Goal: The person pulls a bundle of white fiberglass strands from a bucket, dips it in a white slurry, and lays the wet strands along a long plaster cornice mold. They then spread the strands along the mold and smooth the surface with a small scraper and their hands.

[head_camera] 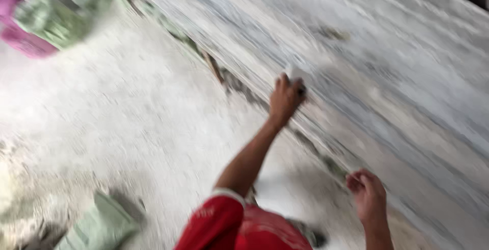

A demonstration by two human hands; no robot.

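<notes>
The whole view is blurred by motion. A large grey-white veined stone slab [387, 61] runs diagonally across the right side. My left hand [286, 99] reaches out on a bare arm from a red sleeve [216, 222] and presses a small whitish object [293, 71] against the slab near its lower edge. My right hand [368, 195] is at the lower right, at the slab's edge, with its fingers curled. Whether it holds anything is hidden by the blur.
A dusty pale floor [127, 117] spreads to the left. Green sacks [51, 20] and something pink [20, 38] lie at the top left. Another greenish sack [102, 224] lies at the bottom left. Debris lines the slab's base [214, 66].
</notes>
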